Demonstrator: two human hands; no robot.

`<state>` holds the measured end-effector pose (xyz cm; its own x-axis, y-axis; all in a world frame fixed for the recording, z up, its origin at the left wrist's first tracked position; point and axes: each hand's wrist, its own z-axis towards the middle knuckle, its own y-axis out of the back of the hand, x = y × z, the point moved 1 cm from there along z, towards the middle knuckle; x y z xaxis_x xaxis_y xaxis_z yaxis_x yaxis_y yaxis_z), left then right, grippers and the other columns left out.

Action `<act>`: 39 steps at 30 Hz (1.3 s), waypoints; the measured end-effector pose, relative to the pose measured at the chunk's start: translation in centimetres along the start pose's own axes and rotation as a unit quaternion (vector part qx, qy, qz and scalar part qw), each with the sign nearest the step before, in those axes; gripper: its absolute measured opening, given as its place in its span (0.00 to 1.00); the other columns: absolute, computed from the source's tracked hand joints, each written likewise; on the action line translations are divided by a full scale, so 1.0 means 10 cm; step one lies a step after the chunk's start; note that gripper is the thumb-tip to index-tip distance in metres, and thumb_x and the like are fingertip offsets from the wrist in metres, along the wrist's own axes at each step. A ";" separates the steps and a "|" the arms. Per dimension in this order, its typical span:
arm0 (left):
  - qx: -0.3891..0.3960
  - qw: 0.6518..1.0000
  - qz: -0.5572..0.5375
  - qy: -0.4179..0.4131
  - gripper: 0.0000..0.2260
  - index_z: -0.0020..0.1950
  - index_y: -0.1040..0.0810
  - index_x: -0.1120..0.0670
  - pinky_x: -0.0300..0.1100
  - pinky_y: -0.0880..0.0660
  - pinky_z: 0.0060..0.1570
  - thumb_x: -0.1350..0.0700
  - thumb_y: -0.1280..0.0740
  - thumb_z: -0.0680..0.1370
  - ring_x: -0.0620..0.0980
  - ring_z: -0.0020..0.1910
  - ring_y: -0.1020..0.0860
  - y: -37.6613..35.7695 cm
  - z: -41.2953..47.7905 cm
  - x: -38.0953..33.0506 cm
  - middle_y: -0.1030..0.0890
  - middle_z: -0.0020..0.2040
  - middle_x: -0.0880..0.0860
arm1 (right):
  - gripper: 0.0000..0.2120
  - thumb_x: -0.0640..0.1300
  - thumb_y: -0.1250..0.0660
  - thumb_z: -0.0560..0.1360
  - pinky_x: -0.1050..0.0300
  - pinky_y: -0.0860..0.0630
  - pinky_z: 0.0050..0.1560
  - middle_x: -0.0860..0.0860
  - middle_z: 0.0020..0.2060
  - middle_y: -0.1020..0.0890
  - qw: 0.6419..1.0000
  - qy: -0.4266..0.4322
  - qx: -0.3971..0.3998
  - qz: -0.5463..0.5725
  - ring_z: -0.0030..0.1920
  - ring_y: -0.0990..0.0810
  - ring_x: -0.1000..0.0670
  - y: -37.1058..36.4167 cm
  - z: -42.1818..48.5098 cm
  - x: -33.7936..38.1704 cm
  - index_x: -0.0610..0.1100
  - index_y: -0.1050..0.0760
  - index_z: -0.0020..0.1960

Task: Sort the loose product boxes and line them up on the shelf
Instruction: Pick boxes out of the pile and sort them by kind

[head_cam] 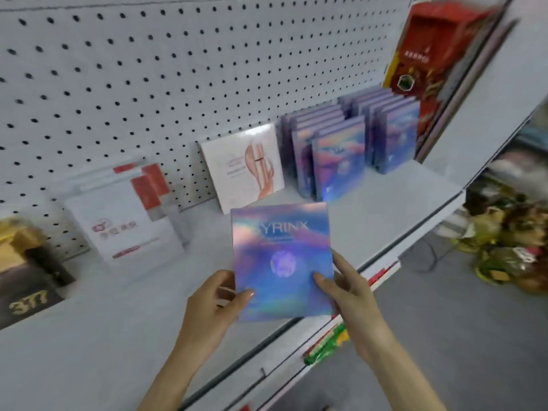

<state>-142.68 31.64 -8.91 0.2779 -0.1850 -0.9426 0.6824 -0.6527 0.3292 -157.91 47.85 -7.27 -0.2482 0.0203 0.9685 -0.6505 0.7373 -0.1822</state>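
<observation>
Left hand [213,301] and right hand [341,286] both pinch the lower corners of a holographic box [281,259], held upright above the shelf [118,336] front edge; it looks light, stiff, glossy and likely slippery, so edge grips suit it best. Behind stand two rows of matching boxes [350,146], with a white box [243,164] leaning just left, and open shelf in front of the rows.

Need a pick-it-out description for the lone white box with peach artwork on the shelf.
Start at the perforated back panel of the grey shelf. Midway along, one white box leans back against it, just left of the rows of holographic purple boxes. It alone carries peach-toned artwork; the white boxes further left have red corners instead.
</observation>
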 end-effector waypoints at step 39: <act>-0.356 0.927 0.019 0.118 0.12 0.51 0.25 0.49 0.25 0.29 0.35 0.56 0.26 0.72 0.36 0.40 0.22 -2.40 1.72 -0.72 0.20 0.45 0.45 | 0.21 0.36 0.31 0.74 0.75 0.28 0.46 0.57 0.53 0.24 0.959 0.109 0.050 -0.256 0.51 0.22 0.57 1.70 2.64 0.58 0.58 0.32 0.57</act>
<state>-172.73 36.01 -10.99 0.3943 0.0230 -0.9187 0.9187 0.0173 0.3947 -189.33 42.63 -9.27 0.2704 -0.1782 0.9461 -0.7152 0.6207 0.3213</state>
